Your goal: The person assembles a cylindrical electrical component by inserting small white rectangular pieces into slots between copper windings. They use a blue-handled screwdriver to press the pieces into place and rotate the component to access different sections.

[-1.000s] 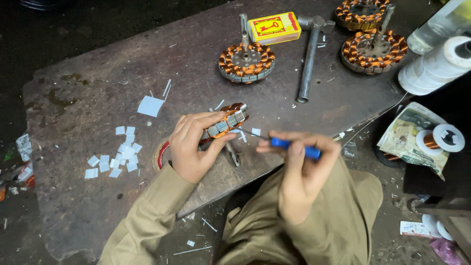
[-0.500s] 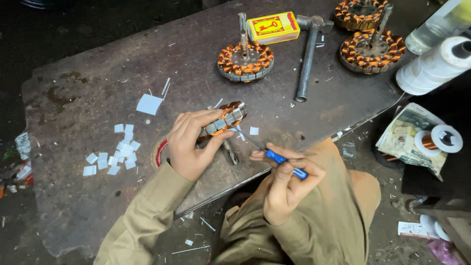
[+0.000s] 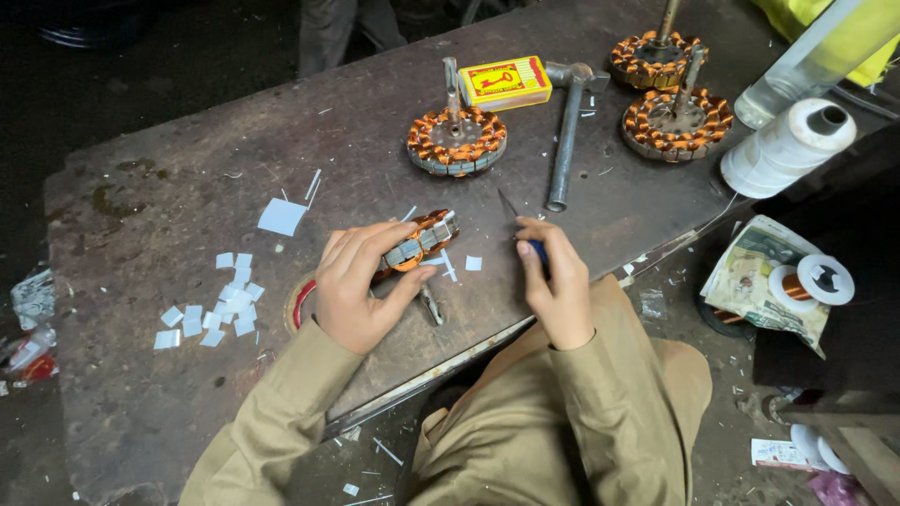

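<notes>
1. A copper-wound stator (image 3: pixel 419 242) stands on edge on the dark bench (image 3: pixel 141 215), clamped in my left hand (image 3: pixel 359 286).
2. My right hand (image 3: pixel 555 281) sits just beside it, fingers (image 3: pixel 534 234) closed on a blue-handled tool (image 3: pixel 536 247).
3. White paper squares (image 3: pixel 220 305) lie left; a hammer (image 3: pixel 568 131) lies beyond.

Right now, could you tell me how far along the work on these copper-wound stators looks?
Three wound stators stand aside on the bench, coils apparently in place. In hand: the left hand tilts a fourth stator on edge, and the right hand holds a blue-handled tool. Cut white paper slips lie unused, so insulating seems unfinished.
</notes>
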